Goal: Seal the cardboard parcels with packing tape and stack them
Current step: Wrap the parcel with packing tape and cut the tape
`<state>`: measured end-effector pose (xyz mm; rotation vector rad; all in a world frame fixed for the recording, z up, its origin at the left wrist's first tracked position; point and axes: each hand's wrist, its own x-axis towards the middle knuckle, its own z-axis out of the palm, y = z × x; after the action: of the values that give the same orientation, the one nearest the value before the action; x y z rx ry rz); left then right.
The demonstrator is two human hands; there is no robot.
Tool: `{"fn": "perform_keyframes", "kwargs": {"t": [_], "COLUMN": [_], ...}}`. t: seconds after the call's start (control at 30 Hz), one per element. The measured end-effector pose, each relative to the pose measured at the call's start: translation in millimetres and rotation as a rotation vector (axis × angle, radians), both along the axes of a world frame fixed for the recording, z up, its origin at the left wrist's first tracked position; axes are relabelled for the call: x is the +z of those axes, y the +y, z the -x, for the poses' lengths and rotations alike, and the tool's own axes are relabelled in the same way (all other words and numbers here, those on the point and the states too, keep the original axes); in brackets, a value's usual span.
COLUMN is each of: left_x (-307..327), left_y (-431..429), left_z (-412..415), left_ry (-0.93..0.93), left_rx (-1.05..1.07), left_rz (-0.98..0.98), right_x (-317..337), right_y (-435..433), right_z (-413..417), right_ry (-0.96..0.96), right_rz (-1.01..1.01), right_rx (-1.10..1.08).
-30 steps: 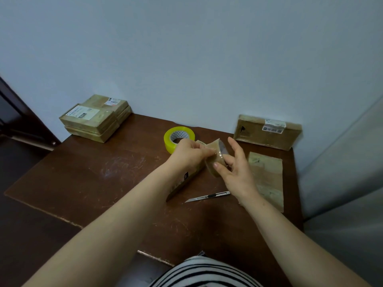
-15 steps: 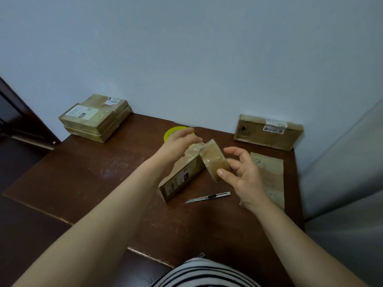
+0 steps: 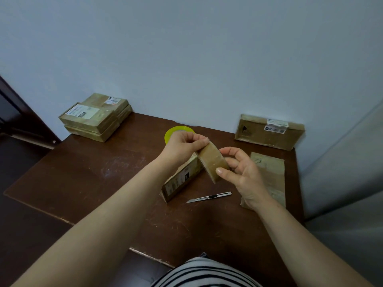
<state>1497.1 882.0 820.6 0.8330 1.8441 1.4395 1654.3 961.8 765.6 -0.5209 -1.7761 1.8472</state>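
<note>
A roll of clear brownish packing tape (image 3: 212, 163) is held above the table, gripped by my right hand (image 3: 241, 172) with thumb on its near rim and fingers behind. My left hand (image 3: 182, 147) pinches the tape's top edge at the roll's upper left. Below the roll a cardboard parcel (image 3: 180, 180) stands on its long edge on the table (image 3: 99, 183). A stack of sealed parcels (image 3: 95, 117) sits at the back left. Another parcel (image 3: 269, 131) leans against the wall at the back right, and a flat one (image 3: 271, 175) lies under my right wrist.
A yellow tape roll (image 3: 172, 132) lies behind my left hand, mostly hidden. A utility knife (image 3: 209, 197) with its blade out lies near the standing parcel. The wall runs along the table's far edge; a dark door frame (image 3: 18, 112) is at the left.
The roll has turned in my right hand so its outer band faces me. My left hand rose from the parcel's top to pinch the tape edge at the roll.
</note>
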Motion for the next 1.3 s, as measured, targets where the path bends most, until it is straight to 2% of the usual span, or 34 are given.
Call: {"fn": "perform_keyframes", "kwargs": {"t": [0.17, 0.3, 0.4, 0.5, 0.67, 0.77, 0.87, 1.0, 1.3], "left_x": [-8.1, -15.5, -18.7, -18.7, -16.2, -22.1, -30.4, -38.9, -65.9], "left_y": [2.2, -0.1, -2.1, -2.9, -8.1, -18.8, -27.3, -37.0, -56.5], "left_z": [3.1, 10.0, 12.1, 16.6, 30.2, 41.0, 52.6, 63.6, 91.9], "left_ry": [0.339, 0.481, 0.468, 0.365, 0.164, 0.138, 0.065, 0.050, 0.059], "left_rx": [0.079, 0.097, 0.133, 0.153, 0.210, 0.230, 0.256, 0.279, 0.323], "left_rz": [0.034, 0.125, 0.137, 0.111, 0.043, 0.083, 0.105, 0.138, 0.229], "right_x": [1.5, 3.3, 7.1, 12.8, 2.5, -1.4, -5.8, -14.2, -34.7], "right_y": [-6.7, -11.0, -8.8, -7.3, -7.0, -11.2, -16.1, -20.5, -41.3], "right_z": [4.4, 9.0, 13.7, 16.2, 15.4, 18.4, 21.9, 25.1, 37.7], "right_ry": [-0.122, -0.195, -0.208, -0.212, -0.253, -0.201, -0.257, -0.299, -0.515], "right_rz": [-0.084, -0.253, -0.245, -0.204, -0.125, -0.060, -0.053, -0.050, -0.220], "right_rx": [0.078, -0.025, -0.072, -0.048, 0.218, 0.154, 0.074, 0.153, 0.043]}}
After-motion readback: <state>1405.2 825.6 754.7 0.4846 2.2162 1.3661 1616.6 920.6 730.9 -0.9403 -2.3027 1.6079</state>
